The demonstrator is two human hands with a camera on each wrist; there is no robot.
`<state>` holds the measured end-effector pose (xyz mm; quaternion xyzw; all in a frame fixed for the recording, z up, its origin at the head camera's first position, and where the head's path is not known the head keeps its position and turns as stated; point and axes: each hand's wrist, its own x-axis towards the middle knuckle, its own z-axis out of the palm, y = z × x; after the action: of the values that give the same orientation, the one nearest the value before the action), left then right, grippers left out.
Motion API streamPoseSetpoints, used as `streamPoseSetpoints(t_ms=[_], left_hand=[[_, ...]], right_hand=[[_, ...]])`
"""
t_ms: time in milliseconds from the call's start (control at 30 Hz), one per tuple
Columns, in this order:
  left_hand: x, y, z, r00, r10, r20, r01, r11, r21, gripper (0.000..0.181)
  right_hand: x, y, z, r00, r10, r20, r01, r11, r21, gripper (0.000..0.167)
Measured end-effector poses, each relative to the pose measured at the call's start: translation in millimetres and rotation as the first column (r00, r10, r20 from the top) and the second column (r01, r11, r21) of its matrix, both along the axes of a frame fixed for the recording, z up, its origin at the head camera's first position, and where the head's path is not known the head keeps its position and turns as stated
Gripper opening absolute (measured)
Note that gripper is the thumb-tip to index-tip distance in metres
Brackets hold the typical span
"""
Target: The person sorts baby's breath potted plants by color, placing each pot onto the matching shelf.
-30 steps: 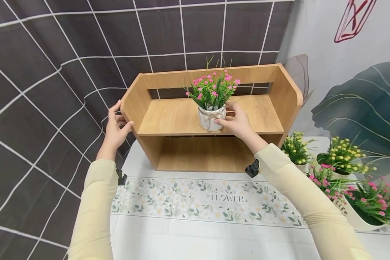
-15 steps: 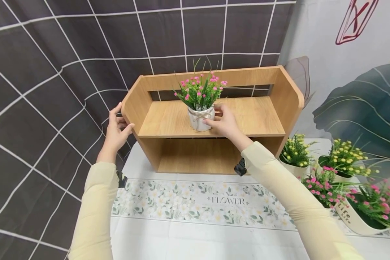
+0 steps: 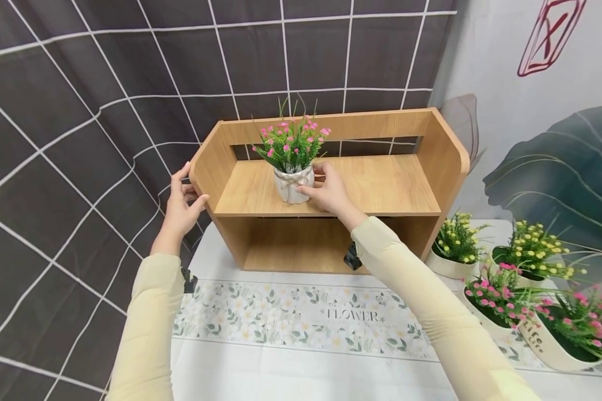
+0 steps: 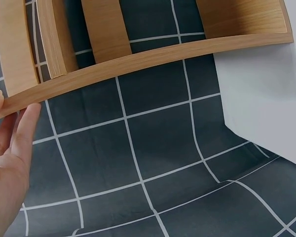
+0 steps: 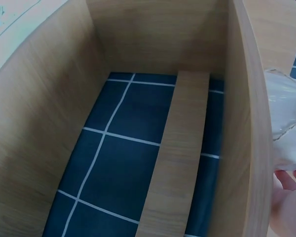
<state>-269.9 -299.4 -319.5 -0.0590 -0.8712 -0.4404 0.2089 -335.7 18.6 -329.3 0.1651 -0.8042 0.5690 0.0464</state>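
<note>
My right hand (image 3: 333, 192) grips the right side of a white flowerpot (image 3: 287, 189), thumb in front and fingers behind. Twine is tied round the pot, and pink flowers (image 3: 293, 142) with green leaves rise from it. It is upright over the upper board of a wooden shelf (image 3: 381, 184), left of the middle; whether its base touches cannot be told. My left hand (image 3: 180, 207) holds the shelf's left side panel. In the left wrist view, that panel's edge (image 4: 138, 61) lies between thumb and fingers. The right wrist view shows part of the pot (image 5: 286, 111).
Several potted plants with yellow flowers (image 3: 456, 236) and pink flowers (image 3: 496, 295) stand on the table right of the shelf. A flower-patterned runner (image 3: 281, 314) crosses the white table (image 3: 301, 370). Dark, white-lined cloth (image 3: 316, 61) hangs behind and to the left.
My right hand has moved the flowerpot leftward along the upper board, from right of the middle to left of it. My left hand has stayed on the side panel.
</note>
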Motion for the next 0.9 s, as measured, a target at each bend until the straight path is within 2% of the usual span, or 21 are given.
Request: streamPoseSetpoints(t_ms=[200, 500, 733, 900], left_hand=[[-0.4, -1.4, 1.8, 1.000, 0.021, -0.013, -0.021, 1.000, 0.008, 0.073], [-0.3, 0.6, 1.1, 1.000, 0.000, -0.002, 0.000, 1.000, 0.003, 0.073], [-0.3, -1.5, 1.7, 1.000, 0.014, -0.003, -0.014, 1.000, 0.014, 0.073], [-1.2, -0.6, -0.8, 1.000, 0.000, -0.015, 0.000, 1.000, 0.006, 0.072]], right_hand=[[-4.6, -15, 3.5, 0.999, 0.011, -0.035, -0.011, 1.000, -0.002, 0.064], [-7.7, -31, 0.6, 0.999, -0.004, -0.042, 0.005, 1.000, 0.027, 0.065], [-10.9, -46, 1.2, 0.998, 0.018, -0.063, -0.017, 1.000, 0.016, 0.063], [-9.8, -49, -0.4, 0.998, 0.016, -0.054, -0.016, 1.000, -0.004, 0.061]])
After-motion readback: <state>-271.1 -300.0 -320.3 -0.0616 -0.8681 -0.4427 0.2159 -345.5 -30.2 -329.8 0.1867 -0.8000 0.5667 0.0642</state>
